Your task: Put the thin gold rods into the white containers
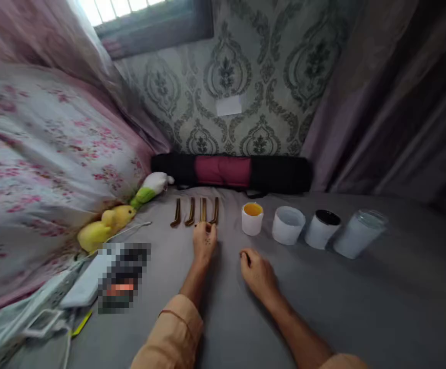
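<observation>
Left of the white, orange-lined round cup (252,223), the left hand (205,242) touches a slim bronze-coloured metal piece (203,209), grip unclear; before the cup, the right hand (259,274) curls loosely, released.

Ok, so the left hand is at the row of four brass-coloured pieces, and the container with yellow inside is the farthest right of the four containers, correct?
Not quite: in the head view, the yellow-lined container is the farthest left of the four. The left hand is indeed at the row of brass-coloured pieces.
</observation>
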Available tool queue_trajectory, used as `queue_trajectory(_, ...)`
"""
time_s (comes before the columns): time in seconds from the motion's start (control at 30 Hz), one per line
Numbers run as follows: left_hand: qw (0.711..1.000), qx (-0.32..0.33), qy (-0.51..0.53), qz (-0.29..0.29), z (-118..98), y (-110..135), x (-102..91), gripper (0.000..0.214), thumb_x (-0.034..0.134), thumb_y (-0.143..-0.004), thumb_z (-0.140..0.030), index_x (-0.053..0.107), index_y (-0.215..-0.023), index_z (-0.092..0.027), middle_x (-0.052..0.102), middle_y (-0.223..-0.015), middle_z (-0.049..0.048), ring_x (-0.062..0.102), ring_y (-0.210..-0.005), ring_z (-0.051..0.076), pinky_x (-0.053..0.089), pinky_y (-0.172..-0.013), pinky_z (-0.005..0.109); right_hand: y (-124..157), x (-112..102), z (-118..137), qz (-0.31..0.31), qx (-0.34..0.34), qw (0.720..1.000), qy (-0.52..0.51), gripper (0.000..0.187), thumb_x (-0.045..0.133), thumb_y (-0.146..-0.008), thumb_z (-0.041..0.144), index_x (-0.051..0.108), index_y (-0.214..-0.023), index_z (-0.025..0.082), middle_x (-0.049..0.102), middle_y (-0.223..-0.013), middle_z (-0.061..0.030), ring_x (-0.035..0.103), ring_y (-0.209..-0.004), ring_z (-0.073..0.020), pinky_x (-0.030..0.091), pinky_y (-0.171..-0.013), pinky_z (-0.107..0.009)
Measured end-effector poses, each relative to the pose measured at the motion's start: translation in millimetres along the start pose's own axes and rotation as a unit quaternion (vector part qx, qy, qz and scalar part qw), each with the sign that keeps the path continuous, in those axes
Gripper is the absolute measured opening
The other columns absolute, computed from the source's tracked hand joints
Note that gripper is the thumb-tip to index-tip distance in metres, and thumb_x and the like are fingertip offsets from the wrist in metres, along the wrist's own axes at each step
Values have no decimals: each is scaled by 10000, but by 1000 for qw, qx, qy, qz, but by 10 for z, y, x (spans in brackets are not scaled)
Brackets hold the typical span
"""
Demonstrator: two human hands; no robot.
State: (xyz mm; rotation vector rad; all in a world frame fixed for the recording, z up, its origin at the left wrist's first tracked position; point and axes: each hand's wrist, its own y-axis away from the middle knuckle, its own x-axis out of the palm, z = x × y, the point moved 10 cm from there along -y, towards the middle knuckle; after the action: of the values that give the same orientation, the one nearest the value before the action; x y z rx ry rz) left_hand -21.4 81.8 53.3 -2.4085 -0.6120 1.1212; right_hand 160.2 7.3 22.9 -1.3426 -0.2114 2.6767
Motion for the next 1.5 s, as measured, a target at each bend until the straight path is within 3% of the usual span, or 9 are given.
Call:
queue_trajectory(0.37, 1000, -17, 14, -22, 80, -176, 96, 180, 462, -737, -309, 561, -683, -168, 575, -698, 48, 519, -691, 172, 392, -675, 306, -5, -32, 7, 7, -3, 1000, 13, 258, 342, -832, 221, 598, -866, 233, 642, -845, -9, 572, -774, -121, 306, -640, -208)
queue_trajectory(0.73, 997, -43, -18, -55, 321, -173, 24, 204, 433, -762, -303, 586, -735, -172, 569, -732, 57, 510, -732, 186, 389, -708, 325, -30, 8, 46, 33, -12, 999, 23, 265, 337, -830, 216, 598, -874, 229, 635, -861, -11, 567, -759, -115, 306, -623, -211)
queue_trajectory(1.5, 994, 1, -108, 13, 113, -236, 311, 173, 518, -723, -305, 612, -824, -201, 521, -871, 77, 436, -852, 220, 339, -752, 338, -40, 20, 62, 42, -23, 998, 30, 266, 337, -834, 217, 600, -869, 234, 626, -832, -8, 560, -731, -108, 295, -598, -208)
